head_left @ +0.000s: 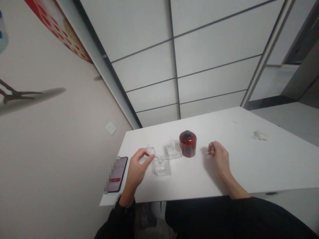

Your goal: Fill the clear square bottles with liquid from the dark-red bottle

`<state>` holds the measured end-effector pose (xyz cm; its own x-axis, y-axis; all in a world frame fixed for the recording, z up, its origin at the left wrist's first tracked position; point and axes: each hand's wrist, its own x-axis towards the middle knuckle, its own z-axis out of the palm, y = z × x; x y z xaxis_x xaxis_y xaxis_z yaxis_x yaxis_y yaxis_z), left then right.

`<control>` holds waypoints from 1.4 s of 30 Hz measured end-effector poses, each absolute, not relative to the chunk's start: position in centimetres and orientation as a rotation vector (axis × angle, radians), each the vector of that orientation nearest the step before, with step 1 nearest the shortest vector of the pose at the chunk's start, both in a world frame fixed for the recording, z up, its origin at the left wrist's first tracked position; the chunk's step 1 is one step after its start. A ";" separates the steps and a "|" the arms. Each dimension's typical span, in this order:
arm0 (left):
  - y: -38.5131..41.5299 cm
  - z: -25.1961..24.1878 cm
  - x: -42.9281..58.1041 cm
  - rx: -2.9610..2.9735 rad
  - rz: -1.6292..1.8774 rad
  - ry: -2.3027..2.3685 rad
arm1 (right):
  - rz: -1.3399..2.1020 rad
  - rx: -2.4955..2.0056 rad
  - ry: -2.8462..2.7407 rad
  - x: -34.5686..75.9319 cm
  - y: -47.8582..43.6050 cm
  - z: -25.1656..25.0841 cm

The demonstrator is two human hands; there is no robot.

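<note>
My left hand (136, 169) pinches a small clear rounded stopper (150, 150) with a short tip, between thumb and fingers. Just right of it, on the white table, stands a clear square glass bottle (163, 168) with its top uncovered. A second clear square bottle (173, 152) stands behind, with a similar rounded piece on top. Beside that one is a dark red bottle (188, 145) with a black cap. To the right, my right hand (220, 160) has its fingers curled together near the tabletop; a thin pale thing seems to show at the fingertips, too small to name.
A phone (117, 174) lies at the table's left edge. A crumpled clear wrapper (259, 135) rests at the right of the white table (249, 166). A wall with a socket (111, 128) is at the left. White panelled sliding doors (214, 59) stand behind the table.
</note>
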<state>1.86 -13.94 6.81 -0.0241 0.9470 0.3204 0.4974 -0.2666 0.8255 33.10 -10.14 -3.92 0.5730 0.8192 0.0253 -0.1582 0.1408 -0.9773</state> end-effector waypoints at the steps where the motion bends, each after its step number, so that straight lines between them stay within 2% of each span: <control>1: -13.9 6.9 1.7 1.748 1.234 1.496 | 0.788 -1.236 -0.668 33.1 -10.2 -3.9; 11: -11.6 6.6 -0.5 1.759 1.340 1.575 | 0.803 -1.243 -0.670 33.0 -10.3 -3.6; 21: -4.1 0.4 1.3 1.927 1.124 1.772 | 0.776 -1.258 -0.672 32.8 -10.7 -2.8; 27: -3.2 -2.2 1.3 2.011 0.998 1.802 | 0.750 -1.264 -0.675 32.8 -10.8 -2.9; 36: -2.9 -3.0 1.0 2.090 0.942 1.763 | 0.750 -1.276 -0.677 32.3 -11.0 -2.9; 42: -3.2 -2.4 1.1 2.100 1.040 1.715 | 0.748 -1.266 -0.692 32.4 -11.0 -3.0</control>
<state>1.08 -3.20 -2.36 0.0592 0.9266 0.3713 0.7578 -0.2838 0.5876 32.37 -10.96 -2.98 0.5854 0.8093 0.0473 -0.1098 0.1370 -0.9845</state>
